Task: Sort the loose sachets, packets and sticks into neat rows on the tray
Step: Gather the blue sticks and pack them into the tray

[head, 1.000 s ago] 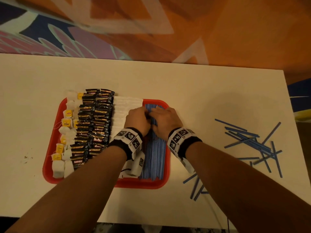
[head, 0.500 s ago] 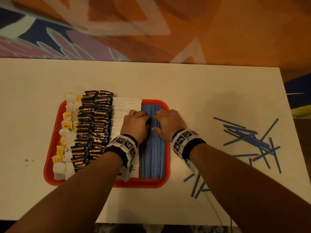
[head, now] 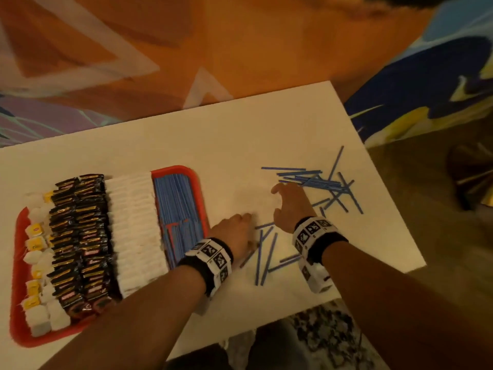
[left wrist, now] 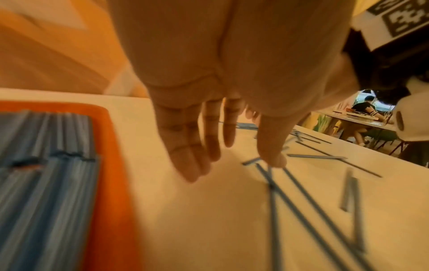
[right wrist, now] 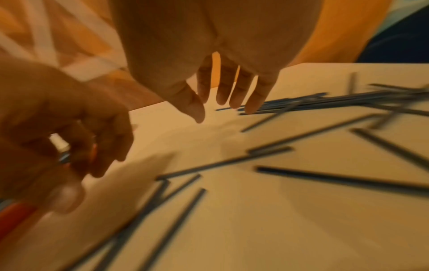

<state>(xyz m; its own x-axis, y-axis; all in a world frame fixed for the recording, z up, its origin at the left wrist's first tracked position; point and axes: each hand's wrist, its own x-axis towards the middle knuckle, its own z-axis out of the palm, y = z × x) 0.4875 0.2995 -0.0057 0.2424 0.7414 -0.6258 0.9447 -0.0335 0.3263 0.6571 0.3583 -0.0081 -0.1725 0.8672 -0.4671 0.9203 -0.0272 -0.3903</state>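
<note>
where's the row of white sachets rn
In the head view the white sachets lie in a row on the red tray, left of centre, between the black packets and the blue sticks packed along the tray's right edge.

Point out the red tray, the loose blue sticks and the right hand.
red tray (head: 18,263), head view, bare left rim.
loose blue sticks (head: 314,180), head view, middle of the far pile.
right hand (head: 290,206), head view, its back.
</note>
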